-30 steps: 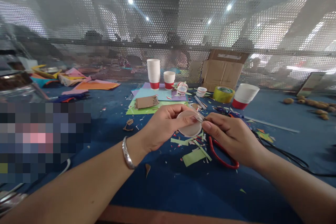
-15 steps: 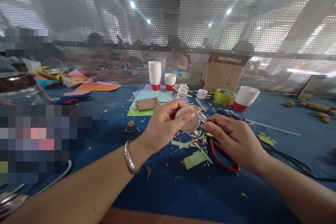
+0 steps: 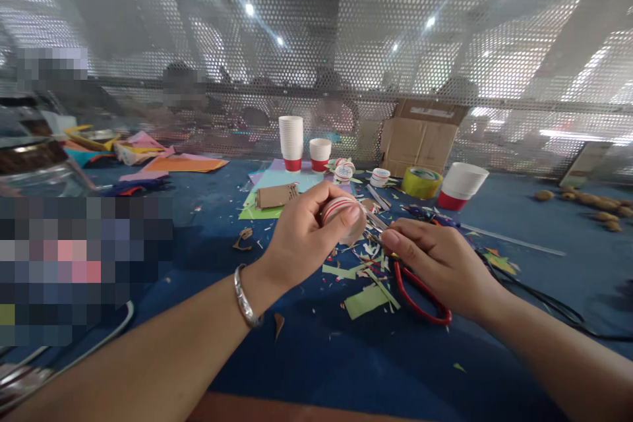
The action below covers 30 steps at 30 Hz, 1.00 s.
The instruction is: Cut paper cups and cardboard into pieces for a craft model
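My left hand (image 3: pixel 304 231) is closed around a short round paper cup piece (image 3: pixel 336 209) with red and white stripes. Its pale flat face (image 3: pixel 353 232) is tilted toward the right, under my thumb. Close to its right side, my right hand (image 3: pixel 435 257) pinches a thin greyish piece (image 3: pixel 378 221) between thumb and fingers; its kind is unclear. Red-handled scissors (image 3: pixel 422 303) show below my right hand, partly hidden by it. Green, white and red paper scraps (image 3: pixel 370 270) lie beneath both hands, beside a larger green piece (image 3: pixel 366 303).
Stacked paper cups (image 3: pixel 291 138) and a shorter stack (image 3: pixel 320 153) stand behind. Folded cardboard (image 3: pixel 277 196) lies left of centre. Yellow tape (image 3: pixel 420 182), another cup stack (image 3: pixel 462 184) and a cardboard box (image 3: pixel 420 138) stand at right. A black cable (image 3: pixel 544 300) crosses the right side.
My left hand has shifted slightly left and turned the cup piece, so its striped side now shows more. My right hand has barely moved. The scissors have stayed in place.
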Motion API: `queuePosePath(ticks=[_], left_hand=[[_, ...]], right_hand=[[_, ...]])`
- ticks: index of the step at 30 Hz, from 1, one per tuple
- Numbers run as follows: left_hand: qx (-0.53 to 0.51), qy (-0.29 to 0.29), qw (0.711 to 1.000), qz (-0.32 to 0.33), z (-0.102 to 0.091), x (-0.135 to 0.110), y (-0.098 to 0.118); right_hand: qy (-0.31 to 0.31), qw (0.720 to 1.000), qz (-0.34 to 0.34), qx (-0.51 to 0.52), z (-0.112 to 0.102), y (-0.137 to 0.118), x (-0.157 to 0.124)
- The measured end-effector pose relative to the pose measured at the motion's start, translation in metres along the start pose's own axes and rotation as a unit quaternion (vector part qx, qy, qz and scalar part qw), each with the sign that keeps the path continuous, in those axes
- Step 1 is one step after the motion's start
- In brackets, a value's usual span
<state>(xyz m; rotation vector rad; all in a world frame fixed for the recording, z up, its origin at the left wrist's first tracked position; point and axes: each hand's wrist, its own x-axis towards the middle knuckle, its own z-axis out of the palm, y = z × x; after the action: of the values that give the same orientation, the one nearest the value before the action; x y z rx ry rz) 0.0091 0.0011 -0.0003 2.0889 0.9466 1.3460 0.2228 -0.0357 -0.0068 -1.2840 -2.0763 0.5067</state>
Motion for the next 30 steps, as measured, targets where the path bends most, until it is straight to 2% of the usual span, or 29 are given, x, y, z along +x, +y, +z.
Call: queuePosePath(ticks=[14,22,25,30], left_hand=[[0.080,0.001,0.991,0.112,-0.001,-0.005,0.008],[0.113,0.006,0.984,0.136,-0.003,-0.006,0.010],[0.084,-0.001,0.989,0.123,-0.005,-0.005,0.011],[-0.070,-0.068,0.995,0.018,-0.009,0.002,0.008]], right_hand=[[0.004,1.000,0.004,-0.015,0.003,0.003,-0.001],[0.006,1.000,-0.013,-0.010,0.001,0.003,-0.001],[-0.016,1.000,-0.009,0.023,-0.002,0.003,-0.001],[-0.050,0.995,-0.007,0.090,-0.006,0.003,-0.001]])
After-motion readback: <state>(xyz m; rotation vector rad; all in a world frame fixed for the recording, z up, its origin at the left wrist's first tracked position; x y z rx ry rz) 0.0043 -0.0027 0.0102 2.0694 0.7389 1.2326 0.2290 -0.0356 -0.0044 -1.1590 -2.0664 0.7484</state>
